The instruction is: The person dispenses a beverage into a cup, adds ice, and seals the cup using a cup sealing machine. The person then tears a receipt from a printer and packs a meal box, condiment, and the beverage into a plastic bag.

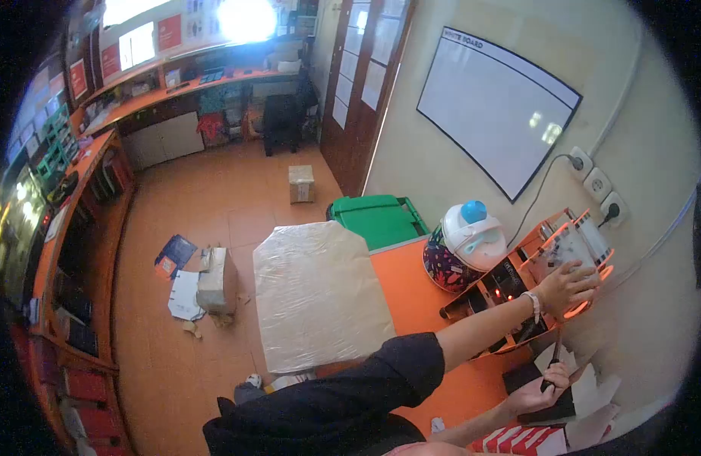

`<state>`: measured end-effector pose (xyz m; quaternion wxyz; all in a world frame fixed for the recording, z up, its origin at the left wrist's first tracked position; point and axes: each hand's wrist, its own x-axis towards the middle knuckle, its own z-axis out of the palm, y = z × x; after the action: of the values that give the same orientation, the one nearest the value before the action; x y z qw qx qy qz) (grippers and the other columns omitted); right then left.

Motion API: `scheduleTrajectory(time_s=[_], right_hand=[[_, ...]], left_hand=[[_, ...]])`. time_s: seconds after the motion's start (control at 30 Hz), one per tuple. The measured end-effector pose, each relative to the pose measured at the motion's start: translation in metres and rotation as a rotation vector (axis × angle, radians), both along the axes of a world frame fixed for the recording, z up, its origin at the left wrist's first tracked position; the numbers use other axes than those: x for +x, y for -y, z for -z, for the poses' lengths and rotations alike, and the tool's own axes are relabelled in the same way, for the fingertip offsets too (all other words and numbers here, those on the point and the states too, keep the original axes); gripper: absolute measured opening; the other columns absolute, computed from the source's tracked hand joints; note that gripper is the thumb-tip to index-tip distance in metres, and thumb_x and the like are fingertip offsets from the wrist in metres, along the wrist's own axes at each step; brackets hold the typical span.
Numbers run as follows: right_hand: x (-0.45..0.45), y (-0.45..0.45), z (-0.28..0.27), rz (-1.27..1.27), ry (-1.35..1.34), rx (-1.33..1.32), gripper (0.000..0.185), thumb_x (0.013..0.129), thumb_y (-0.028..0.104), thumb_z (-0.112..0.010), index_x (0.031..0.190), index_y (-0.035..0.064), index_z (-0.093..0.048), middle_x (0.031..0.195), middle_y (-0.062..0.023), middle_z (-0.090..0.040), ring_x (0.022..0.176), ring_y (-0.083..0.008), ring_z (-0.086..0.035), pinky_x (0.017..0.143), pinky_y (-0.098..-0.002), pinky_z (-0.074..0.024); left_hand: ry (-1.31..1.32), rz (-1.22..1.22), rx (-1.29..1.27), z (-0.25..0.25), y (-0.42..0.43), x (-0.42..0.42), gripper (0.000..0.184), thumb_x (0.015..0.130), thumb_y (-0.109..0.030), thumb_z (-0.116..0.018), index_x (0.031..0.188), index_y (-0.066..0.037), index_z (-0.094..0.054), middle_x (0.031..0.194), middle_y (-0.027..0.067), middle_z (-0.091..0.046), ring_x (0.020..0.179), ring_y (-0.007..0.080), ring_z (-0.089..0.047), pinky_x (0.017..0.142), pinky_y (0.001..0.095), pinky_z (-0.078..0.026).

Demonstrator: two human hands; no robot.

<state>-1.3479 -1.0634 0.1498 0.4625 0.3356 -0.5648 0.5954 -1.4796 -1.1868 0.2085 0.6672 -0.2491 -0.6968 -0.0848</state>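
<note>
My left hand [569, 290], with a bracelet at the wrist, lies with spread fingers on the upper part of an orange-framed electronic device [510, 280]. Small red lights glow on its dark front, and its top holds a whitish panel [565, 251]. Lower down, my right hand [544, 389] is closed around the black handle of a screwdriver [552, 368]. Its thin shaft points up toward the device's lower edge; whether the tip touches is too small to tell. Both stand by the orange table [400, 285].
Beside the device stands a white-lidded, patterned container [472, 239] with a blue cap. A green bin [377, 220] and a large wrapped board [316, 296] are left of the table. Cables run to wall sockets [596, 184]. Cardboard boxes [216, 281] sit on the floor.
</note>
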Motion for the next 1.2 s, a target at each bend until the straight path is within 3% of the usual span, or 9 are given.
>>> scheduleTrajectory(time_s=[0.4,0.57,0.7,0.8,0.9,0.97,1.03,1.13,1.2], right_hand=[[-0.001,-0.004,-0.007,0.02,-0.018,0.073,0.015,0.078,0.014,-0.034,0.07,0.0049,-0.043,0.073,-0.0087,-0.045,0.076,-0.0207,-0.046,0.092,-0.0445,-0.0368],[0.001,-0.001,-0.011,0.039,-0.027,0.052,0.017,0.078,0.018,-0.041,0.07,0.0033,-0.042,0.073,-0.0101,-0.046,0.072,-0.0223,-0.045,0.077,-0.0393,-0.0398],[-0.001,-0.002,-0.007,0.099,0.033,0.005,0.018,0.078,0.02,-0.045,0.071,0.003,-0.045,0.075,-0.0096,-0.047,0.073,-0.0221,-0.045,0.076,-0.0379,-0.0394],[-0.007,-0.002,0.0,0.077,-0.054,0.016,0.021,0.08,0.024,-0.046,0.079,0.0031,-0.047,0.08,-0.0101,-0.049,0.079,-0.024,-0.048,0.077,-0.0374,-0.0391],[-0.008,0.004,0.004,0.171,-0.12,-0.125,0.033,0.083,0.034,-0.045,0.09,0.0024,-0.047,0.092,-0.0131,-0.052,0.09,-0.0281,-0.051,0.081,-0.0376,-0.0387],[-0.005,0.004,0.005,0.414,-0.134,-0.126,0.046,0.085,0.045,-0.041,0.097,0.0009,-0.044,0.103,-0.017,-0.051,0.1,-0.0314,-0.05,0.087,-0.0418,-0.0373],[-0.007,0.0,0.008,0.519,-0.135,-0.122,0.052,0.087,0.05,-0.039,0.1,-0.0003,-0.043,0.108,-0.0192,-0.051,0.104,-0.0327,-0.049,0.09,-0.0445,-0.0363],[-0.019,-0.008,0.01,0.497,-0.215,-0.083,0.049,0.089,0.046,-0.038,0.099,-0.0012,-0.043,0.096,-0.0184,-0.054,0.093,-0.0297,-0.054,0.082,-0.0429,-0.0418],[-0.029,-0.011,0.014,0.376,-0.243,0.013,0.042,0.092,0.039,-0.035,0.1,-0.0019,-0.042,0.08,-0.0147,-0.054,0.074,-0.0257,-0.054,0.068,-0.0387,-0.0453]], left_hand=[[0.023,-0.049,0.001,0.002,-0.002,0.001,0.063,0.054,-0.03,-0.069,0.111,-0.014,-0.047,0.126,0.0066,-0.044,0.123,0.0239,-0.035,0.102,0.0466,-0.021],[0.145,0.049,0.004,0.001,-0.001,0.009,0.059,0.058,-0.035,-0.068,0.11,-0.013,-0.048,0.127,0.0069,-0.043,0.124,0.0237,-0.034,0.102,0.0455,-0.022],[0.01,0.015,0.012,-0.001,-0.003,0.004,0.056,0.06,-0.037,-0.066,0.108,-0.013,-0.048,0.126,0.007,-0.043,0.124,0.0238,-0.035,0.101,0.0446,-0.023],[-0.012,0.015,0.03,-0.002,-0.001,0.009,0.052,0.063,-0.036,-0.064,0.107,-0.013,-0.05,0.125,0.007,-0.044,0.122,0.0242,-0.037,0.1,0.0442,-0.023],[0.203,0.098,0.014,-0.005,0.003,0.017,0.04,0.071,-0.03,-0.057,0.108,-0.016,-0.052,0.126,0.0045,-0.047,0.122,0.0209,-0.039,0.101,0.0435,-0.025],[-0.032,0.03,0.023,-0.005,-0.001,0.008,0.049,0.066,-0.036,-0.063,0.107,-0.012,-0.052,0.121,0.0079,-0.047,0.118,0.0251,-0.04,0.098,0.0444,-0.025],[-0.03,0.052,0.023,-0.001,0.0,0.006,0.049,0.065,-0.036,-0.063,0.106,-0.011,-0.052,0.12,0.0081,-0.047,0.118,0.0252,-0.04,0.098,0.0445,-0.025],[-0.045,0.08,0.037,-0.004,-0.002,0.005,0.048,0.065,-0.035,-0.062,0.105,-0.01,-0.052,0.12,0.0084,-0.047,0.118,0.0253,-0.04,0.097,0.0445,-0.026],[-0.06,0.072,0.051,-0.002,-0.002,0.003,0.047,0.065,-0.034,-0.062,0.105,-0.01,-0.052,0.12,0.0084,-0.047,0.118,0.0253,-0.04,0.097,0.0443,-0.026]])
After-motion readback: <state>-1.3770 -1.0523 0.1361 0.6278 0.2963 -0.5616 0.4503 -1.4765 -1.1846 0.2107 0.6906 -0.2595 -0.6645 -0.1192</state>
